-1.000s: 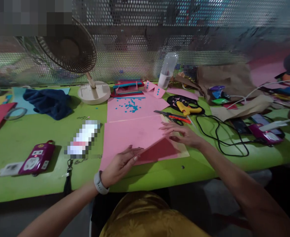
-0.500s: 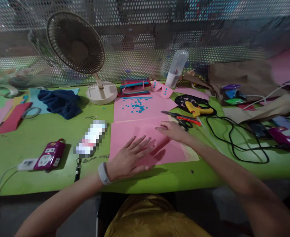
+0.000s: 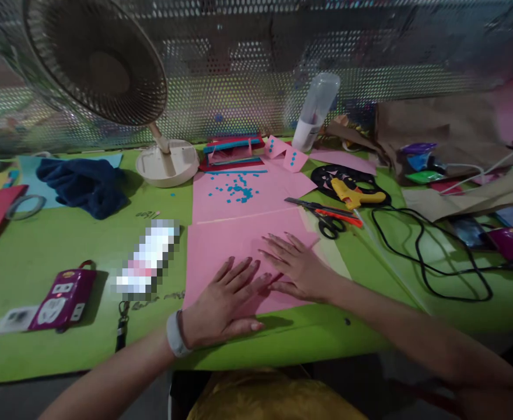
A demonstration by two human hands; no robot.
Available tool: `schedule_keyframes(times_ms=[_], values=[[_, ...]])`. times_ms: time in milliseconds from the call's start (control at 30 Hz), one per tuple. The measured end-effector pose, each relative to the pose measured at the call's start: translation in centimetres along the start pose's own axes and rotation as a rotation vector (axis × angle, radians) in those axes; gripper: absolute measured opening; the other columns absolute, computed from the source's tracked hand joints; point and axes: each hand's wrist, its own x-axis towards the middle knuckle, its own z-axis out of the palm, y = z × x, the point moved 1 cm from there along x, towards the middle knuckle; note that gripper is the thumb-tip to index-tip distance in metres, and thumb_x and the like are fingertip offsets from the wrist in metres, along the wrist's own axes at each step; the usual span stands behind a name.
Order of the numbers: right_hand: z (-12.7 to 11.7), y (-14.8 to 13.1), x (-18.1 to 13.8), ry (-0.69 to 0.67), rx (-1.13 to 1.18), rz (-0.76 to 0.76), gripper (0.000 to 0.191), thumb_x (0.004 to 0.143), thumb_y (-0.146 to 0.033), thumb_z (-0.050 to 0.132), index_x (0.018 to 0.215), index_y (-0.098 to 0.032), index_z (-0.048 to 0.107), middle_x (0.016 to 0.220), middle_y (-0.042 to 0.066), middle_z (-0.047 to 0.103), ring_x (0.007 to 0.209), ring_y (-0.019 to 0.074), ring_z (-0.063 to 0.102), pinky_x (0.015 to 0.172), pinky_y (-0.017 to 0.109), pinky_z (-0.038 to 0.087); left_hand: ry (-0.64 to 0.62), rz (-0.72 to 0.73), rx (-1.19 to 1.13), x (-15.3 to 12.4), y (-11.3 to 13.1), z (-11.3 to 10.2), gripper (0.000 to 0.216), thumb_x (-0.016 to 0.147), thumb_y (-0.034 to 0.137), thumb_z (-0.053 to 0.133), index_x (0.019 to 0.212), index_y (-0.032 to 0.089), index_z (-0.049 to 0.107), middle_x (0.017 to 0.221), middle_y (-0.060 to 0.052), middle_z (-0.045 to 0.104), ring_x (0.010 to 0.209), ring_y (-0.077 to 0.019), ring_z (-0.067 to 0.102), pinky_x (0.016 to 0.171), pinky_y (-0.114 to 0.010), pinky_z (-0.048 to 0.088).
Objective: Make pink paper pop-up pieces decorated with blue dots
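Head view: everything is carried by a green desk, whose near edge is turned toward the person. A fan is stood at the far edge, left of the middle. Brown paper is set along the far edge, toward the far right corner. A pink sheet is laid close to the near edge, about midway between the left and right ends, and a second pink sheet is seen just behind it, toward the far edge. A navy cloth is bunched toward the far left corner.

On the nearer sheet the left hand is rested palm down, its grip spread apart; the right hand is likewise laid on the sheet's right part, its grip apart too. Near the far edge, right of the middle, a bottle is placed. A purple socket block is set toward the near left corner. Right of the sheets, a yellow glue gun and scissors are put down. Tiny blue bits are scattered on the farther sheet.
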Motion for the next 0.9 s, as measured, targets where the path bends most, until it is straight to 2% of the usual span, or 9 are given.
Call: schedule_keyframes(times_ms=[167,300,533,800,900], values=[[-0.7,-0.47,-0.26,0.069,-0.015,-0.026,0.053,0.098,-0.048,0.046,0.143,-0.021,0.049,0.153,0.011,0.043,0.147,0.0269,0.032,0.121,0.056,0.024,-0.001,-0.004,-0.002,-0.14,-0.25,-0.18,0.085,0.091,0.066,0.045,0.158,0.027,0.011,0.163,-0.01,0.021,0.151,-0.0304,0.017,0.123,-0.055,0.014],[-0.61,-0.25,-0.52,0.044,0.002,-0.037,0.06,0.098,-0.053,0.044,0.142,-0.012,0.05,0.151,0.016,0.046,0.145,0.0304,0.034,0.118,0.06,0.027,-0.013,-0.012,-0.008,-0.34,-0.47,-0.33,0.085,0.092,0.068,0.041,0.158,0.025,0.011,0.163,-0.011,0.019,0.152,-0.0309,0.015,0.122,-0.054,0.016],[0.03,0.32,-0.41,0.001,0.023,-0.045,0.068,0.097,-0.06,0.039,0.142,-0.011,0.049,0.154,0.017,0.04,0.146,0.0316,0.031,0.117,0.06,0.028,-0.027,-0.025,0.014,-0.35,-0.62,-0.47,0.087,0.09,0.07,0.04,0.158,0.025,0.011,0.162,-0.011,0.022,0.151,-0.0311,0.018,0.122,-0.058,-0.004],[-0.2,0.4,-0.3,-0.034,0.066,-0.065,0.07,0.097,-0.062,0.038,0.144,-0.012,0.046,0.154,0.014,0.041,0.148,0.0292,0.028,0.119,0.058,0.024,-0.006,0.0,0.059,-0.48,-0.56,-0.37,0.091,0.087,0.074,0.041,0.157,0.02,0.019,0.161,-0.013,0.026,0.151,-0.0319,0.018,0.121,-0.057,-0.01],[-0.28,0.47,-0.25,-0.05,0.074,-0.076,0.072,0.096,-0.062,0.04,0.145,-0.011,0.045,0.153,0.015,0.041,0.148,0.0297,0.028,0.119,0.058,0.025,0.003,0.007,0.064,-0.57,-0.59,-0.25,0.09,0.087,0.074,0.041,0.157,0.02,0.021,0.16,-0.013,0.028,0.151,-0.0323,0.019,0.121,-0.058,-0.009]])
